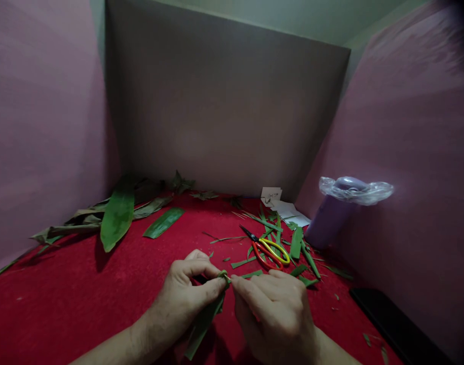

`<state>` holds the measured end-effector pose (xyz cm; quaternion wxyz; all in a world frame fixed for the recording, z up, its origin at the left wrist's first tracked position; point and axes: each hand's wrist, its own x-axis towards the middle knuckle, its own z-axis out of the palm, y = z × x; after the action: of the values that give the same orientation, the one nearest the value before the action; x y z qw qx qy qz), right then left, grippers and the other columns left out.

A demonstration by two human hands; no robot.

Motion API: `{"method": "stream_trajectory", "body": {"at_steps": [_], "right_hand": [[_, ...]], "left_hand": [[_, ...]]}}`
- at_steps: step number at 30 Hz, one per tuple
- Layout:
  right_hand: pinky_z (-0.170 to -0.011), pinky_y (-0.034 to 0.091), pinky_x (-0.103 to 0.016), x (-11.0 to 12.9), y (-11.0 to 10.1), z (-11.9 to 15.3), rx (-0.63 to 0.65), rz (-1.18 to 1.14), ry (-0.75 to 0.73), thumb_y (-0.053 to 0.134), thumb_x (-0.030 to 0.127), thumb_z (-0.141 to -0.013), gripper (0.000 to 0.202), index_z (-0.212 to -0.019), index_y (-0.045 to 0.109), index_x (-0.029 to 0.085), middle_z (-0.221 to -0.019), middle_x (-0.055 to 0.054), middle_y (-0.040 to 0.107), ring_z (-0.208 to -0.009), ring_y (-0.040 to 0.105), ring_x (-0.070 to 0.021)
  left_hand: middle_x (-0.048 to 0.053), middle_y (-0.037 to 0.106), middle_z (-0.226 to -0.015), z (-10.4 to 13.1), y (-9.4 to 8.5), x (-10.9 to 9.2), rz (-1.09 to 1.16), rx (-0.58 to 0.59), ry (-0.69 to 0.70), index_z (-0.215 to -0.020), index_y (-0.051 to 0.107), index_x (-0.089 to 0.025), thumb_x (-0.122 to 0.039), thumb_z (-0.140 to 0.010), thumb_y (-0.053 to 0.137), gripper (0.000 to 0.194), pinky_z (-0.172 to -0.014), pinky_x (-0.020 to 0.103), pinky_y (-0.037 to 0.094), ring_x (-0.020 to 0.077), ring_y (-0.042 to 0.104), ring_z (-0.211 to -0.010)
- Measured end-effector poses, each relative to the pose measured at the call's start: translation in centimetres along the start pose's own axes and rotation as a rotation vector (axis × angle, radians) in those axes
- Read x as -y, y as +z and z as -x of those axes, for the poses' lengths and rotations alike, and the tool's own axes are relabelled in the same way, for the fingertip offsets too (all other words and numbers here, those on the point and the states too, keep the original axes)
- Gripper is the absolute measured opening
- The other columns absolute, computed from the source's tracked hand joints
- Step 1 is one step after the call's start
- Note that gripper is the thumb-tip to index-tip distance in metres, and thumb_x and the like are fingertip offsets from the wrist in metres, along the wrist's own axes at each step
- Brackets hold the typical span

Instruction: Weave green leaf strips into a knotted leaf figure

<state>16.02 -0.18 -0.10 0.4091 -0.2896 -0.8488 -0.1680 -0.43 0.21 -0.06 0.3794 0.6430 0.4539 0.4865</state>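
Note:
My left hand (pixel 188 286) is closed in a pinch on a folded green leaf strip (pixel 206 324), whose long tail hangs down below the thumb. At the strip's folded top, my right hand (pixel 275 306) pinches a thin pale stick (pixel 227 277) that touches the fold. How deep the stick goes into the leaf cannot be seen. Just beyond my right hand lie scissors (pixel 268 252) with one red and one yellow handle, their blades pointing away to the left. Cut leaf scraps (pixel 296 242) are scattered about them.
A broad green leaf (pixel 118 218) rests on dried leaves (pixel 80 225) at the left. A shorter cut leaf (pixel 163 223) lies nearby on the red cloth (pixel 141 276). White papers (pixel 291 213), a purple container (pixel 329 218) with clear plastic, and a black flat object (pixel 395 322) are rightward. Panels enclose three sides.

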Motion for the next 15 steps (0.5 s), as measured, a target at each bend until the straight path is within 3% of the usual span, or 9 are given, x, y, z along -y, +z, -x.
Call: {"method": "stream_trajectory", "body": {"at_steps": [5,15], "right_hand": [[-0.047,0.021,-0.029,0.0,-0.06,0.22,-0.007,-0.039,0.014,0.047,0.012,-0.079,0.017,-0.072,0.062,0.015,-0.046,0.002,0.052,-0.041,0.044,-0.0127],[-0.048,0.024,-0.028,-0.06,-0.02,0.16,-0.019,-0.009,0.006,0.047,0.011,-0.081,0.019,-0.072,0.063,0.015,-0.045,0.002,0.052,-0.04,0.046,-0.012]], "left_hand": [[-0.001,0.048,-0.054,-0.21,0.03,-0.3,0.14,0.018,-0.148,-0.049,0.067,-0.018,-0.024,-0.064,0.066,0.016,-0.051,0.027,0.032,0.0142,0.04,-0.057],[-0.003,0.047,-0.053,-0.33,-0.1,-0.26,0.254,0.025,-0.203,-0.048,0.066,-0.017,-0.023,-0.061,0.069,0.015,-0.047,0.023,0.032,0.0113,0.041,-0.053]]}}
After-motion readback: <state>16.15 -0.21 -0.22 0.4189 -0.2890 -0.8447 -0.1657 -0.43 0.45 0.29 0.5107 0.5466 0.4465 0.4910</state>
